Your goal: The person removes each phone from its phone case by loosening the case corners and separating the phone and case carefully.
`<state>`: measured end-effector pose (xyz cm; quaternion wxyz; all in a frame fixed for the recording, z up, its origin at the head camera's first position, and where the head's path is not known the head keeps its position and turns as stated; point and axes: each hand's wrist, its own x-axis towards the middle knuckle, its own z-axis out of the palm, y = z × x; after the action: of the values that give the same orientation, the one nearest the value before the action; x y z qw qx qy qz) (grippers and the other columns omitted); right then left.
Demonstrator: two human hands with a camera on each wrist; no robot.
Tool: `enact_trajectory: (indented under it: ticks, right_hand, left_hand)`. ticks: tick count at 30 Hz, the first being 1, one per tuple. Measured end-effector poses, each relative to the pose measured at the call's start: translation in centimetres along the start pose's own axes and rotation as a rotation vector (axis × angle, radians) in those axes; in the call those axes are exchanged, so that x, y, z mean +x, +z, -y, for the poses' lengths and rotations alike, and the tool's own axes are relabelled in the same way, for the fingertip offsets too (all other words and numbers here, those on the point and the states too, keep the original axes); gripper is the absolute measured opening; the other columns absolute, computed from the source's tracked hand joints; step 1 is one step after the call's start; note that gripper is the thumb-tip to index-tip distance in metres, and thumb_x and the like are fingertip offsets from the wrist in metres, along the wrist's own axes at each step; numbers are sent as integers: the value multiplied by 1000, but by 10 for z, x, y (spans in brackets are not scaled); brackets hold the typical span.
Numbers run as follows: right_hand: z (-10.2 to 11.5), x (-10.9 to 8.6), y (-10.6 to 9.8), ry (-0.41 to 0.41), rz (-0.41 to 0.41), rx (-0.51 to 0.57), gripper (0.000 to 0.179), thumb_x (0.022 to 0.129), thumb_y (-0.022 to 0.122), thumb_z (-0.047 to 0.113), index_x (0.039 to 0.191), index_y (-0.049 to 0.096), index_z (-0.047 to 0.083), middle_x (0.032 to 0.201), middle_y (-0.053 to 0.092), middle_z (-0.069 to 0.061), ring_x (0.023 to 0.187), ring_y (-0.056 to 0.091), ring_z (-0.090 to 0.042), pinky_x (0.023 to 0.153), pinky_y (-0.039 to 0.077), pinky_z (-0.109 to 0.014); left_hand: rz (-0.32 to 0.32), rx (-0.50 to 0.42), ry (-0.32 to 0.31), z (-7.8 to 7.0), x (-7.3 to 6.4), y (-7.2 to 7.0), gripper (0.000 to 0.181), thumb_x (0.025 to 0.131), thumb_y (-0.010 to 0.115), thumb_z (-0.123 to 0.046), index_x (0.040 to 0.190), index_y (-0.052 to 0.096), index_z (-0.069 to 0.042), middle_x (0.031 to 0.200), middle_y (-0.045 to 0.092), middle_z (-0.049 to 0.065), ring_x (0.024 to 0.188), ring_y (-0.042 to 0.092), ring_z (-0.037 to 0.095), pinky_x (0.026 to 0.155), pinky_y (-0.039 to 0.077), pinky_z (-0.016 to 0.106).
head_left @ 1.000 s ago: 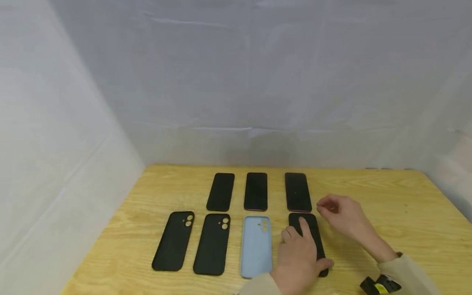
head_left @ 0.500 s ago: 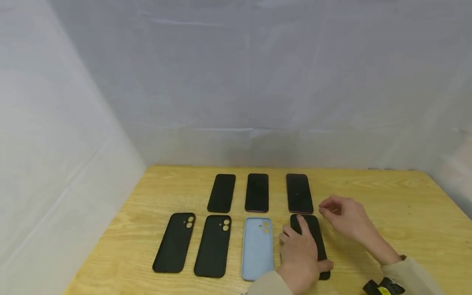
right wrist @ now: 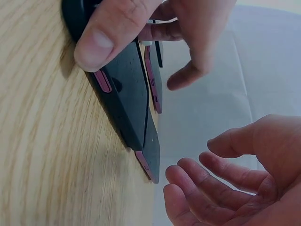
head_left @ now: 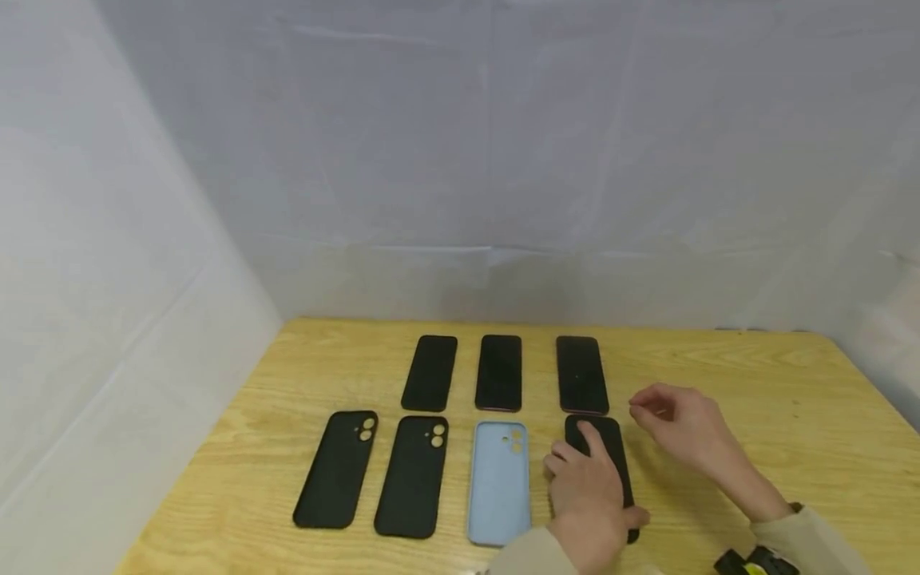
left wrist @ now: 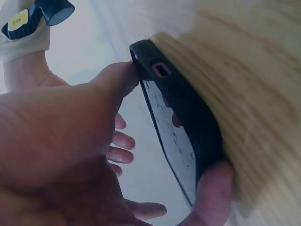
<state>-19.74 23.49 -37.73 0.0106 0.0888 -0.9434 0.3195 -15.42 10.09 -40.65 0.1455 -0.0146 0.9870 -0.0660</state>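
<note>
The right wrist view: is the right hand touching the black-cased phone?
No, a visible gap separates the right hand from the black-cased phone.

The head view looks forward and down at the table (head_left: 762,383); close-up wrist views share one phone (right wrist: 126,94).

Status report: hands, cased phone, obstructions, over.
Left hand gripping black-cased phone on wooden table. Right hand beside it, holding nothing. No obstruction visible.

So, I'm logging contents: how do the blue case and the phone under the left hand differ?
The blue case is pale; the phone looks black. The blue case is empty; the phone sits in a black case, under the left hand. Both are in the nearer row.
</note>
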Motion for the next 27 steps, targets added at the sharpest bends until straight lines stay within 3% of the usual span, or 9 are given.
enact_trajectory:
  ticks: [6, 12, 13, 14, 16, 20, 23, 27]
  right_hand:
    - [-1, 1, 1, 10, 17, 5, 20, 100, 65, 21, 112, 74, 7, 105, 77, -10, 94, 73, -32, 77, 60, -46]
    - [-2, 3, 2, 11, 21, 5, 20, 99, 66, 21, 111, 74, 8, 104, 77, -10, 92, 73, -31, 72, 60, -41]
    - [-2, 3, 2, 6, 15, 2, 19, 99, 66, 21, 111, 74, 8, 103, 77, -10, 91, 73, -30, 72, 60, -41]
    - [-3, 3, 2, 1, 11, -3, 19, 99, 66, 21, 110, 74, 8, 102, 77, -9, 90, 73, -29, 71, 59, -40]
    - [-4, 3, 3, -6, 0, -12, 18, 99, 67, 21, 108, 75, 8, 101, 77, -8, 89, 73, -27, 71, 59, -40]
    - [-8, 1, 3, -6, -4, -21, 17, 98, 67, 21, 107, 75, 8, 101, 78, -9, 88, 73, -27, 72, 59, -42]
    - [-10, 0, 1, 7, 4, -20, 18, 99, 67, 22, 108, 75, 8, 104, 77, -11, 91, 73, -29, 72, 59, -42]
    - [-9, 0, 0, 26, 11, -23, 20, 100, 66, 23, 110, 75, 8, 107, 77, -12, 93, 73, -30, 72, 59, -41]
  left_hand:
    - [8, -150, -7, 7, 6, -4, 136, 56, 72, -92, 162, 27, -20, 132, 60, 17, 88, 66, 23, 72, 58, 29]
    - [41, -443, 88, 20, 7, -6, 133, 63, 86, -74, 158, 27, -2, 136, 63, 20, 105, 71, 21, 81, 61, 27]
    - [65, -512, 108, 24, 7, -7, 128, 67, 87, -68, 157, 28, 0, 136, 63, 21, 110, 69, 23, 84, 61, 28]
    - [93, -592, 132, 28, 6, -7, 122, 71, 88, -62, 156, 28, 2, 137, 61, 22, 105, 71, 25, 82, 60, 26]
    - [175, -747, 177, 37, 7, -9, 110, 78, 88, -49, 155, 29, 4, 138, 60, 25, 91, 75, 28, 75, 61, 27]
    - [383, -1028, 232, 56, 9, -11, 69, 87, 83, -24, 138, 48, 7, 124, 64, 28, 61, 74, 31, 66, 61, 29]
    - [491, -1115, 271, 68, 10, -11, 37, 88, 81, -16, 113, 62, 3, 101, 68, 21, 67, 75, 32, 74, 63, 33]
    - [587, -1197, 340, 79, 11, -12, 16, 88, 78, -7, 93, 65, 0, 86, 70, 13, 79, 77, 33, 73, 64, 34]
